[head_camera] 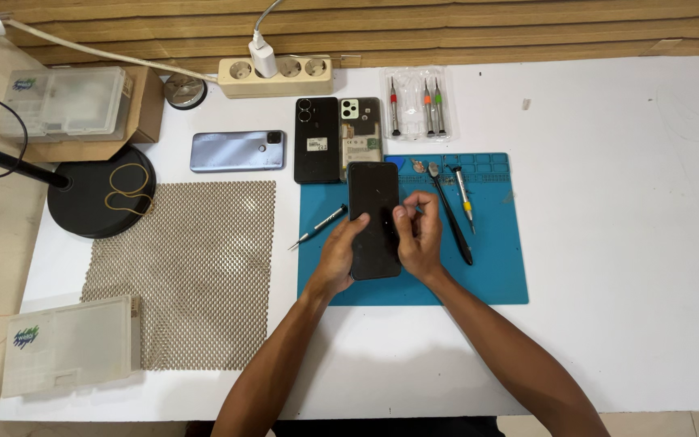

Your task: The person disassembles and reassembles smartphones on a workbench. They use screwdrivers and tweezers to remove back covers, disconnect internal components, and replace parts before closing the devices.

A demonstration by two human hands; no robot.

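Both hands are working on the same dark phone (pixel 374 218) in the middle of the frame. Left hand (pixel 339 255) is curling around the phone's lower left edge, thumb resting on the glass, basically steadying it flat on the blue mat (pixel 495 275). Right hand (pixel 419 239) is sitting at the phone's right edge with fingers bunched together like it's pinching something tiny. Can't make out what, if anything, is between them.

If I had to judge the way to do this well: keep that left hand pressing the phone down so it isn't sliding on the mat, and keep the right-hand fingertips low and close to the edge so nothing small is getting flicked off onto the white table (pixel 624 243).

Phone itself is looking like a plain black slab, screen dark, glossy with a bit of dust or speckle, lying lengthwise away from the person.

Moving outward: a small screwdriver (pixel 318 226) is lying just left of the phone on the mat, a black spudger (pixel 452 218) and a yellow-tipped driver (pixel 463 198) are lying to the right. Left centre there's a mesh sheet (pixel 195 275) and a plastic parts box (pixel 70 344) at lower left. Further up, a bluish phone (pixel 237 150), a black phone (pixel 317 139) and an opened phone (pixel 361 129) are sitting side by side, a screwdriver pack (pixel 416 113) beside them, and a power strip (pixel 276 77) along the top.
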